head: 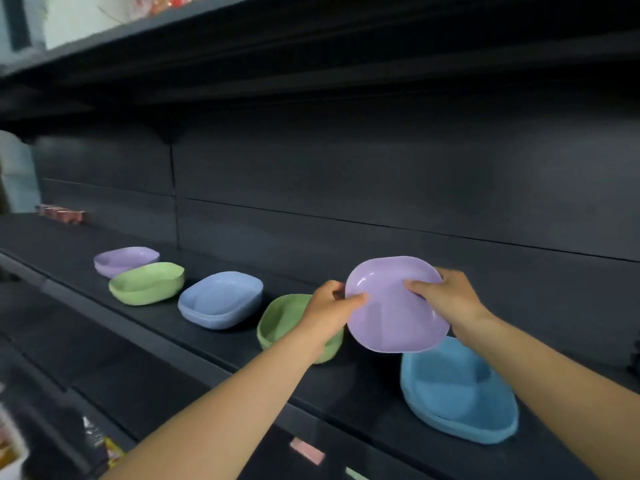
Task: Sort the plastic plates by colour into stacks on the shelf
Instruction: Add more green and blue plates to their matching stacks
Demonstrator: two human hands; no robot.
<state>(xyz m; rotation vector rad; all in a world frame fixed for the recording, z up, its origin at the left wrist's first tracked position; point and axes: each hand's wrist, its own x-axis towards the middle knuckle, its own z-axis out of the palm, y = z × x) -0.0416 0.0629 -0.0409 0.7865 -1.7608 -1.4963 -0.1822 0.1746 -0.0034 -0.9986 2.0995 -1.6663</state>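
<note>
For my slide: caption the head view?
Both hands hold a purple plate above the shelf.

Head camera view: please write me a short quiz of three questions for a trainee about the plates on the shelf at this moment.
1. True or false: both hands hold the lilac plate above the shelf.
2. Multiple choice: which plates lie directly to the right of the far green plates?
A. the periwinkle blue plates
B. a red plate
C. a yellow plate
3. Fill in: at the far left end of the row lies a plate of ____ colour.

Key
1. True: the left hand and the right hand grip its opposite edges.
2. A, the periwinkle blue plates.
3. Lilac: the far lilac plate.
</note>
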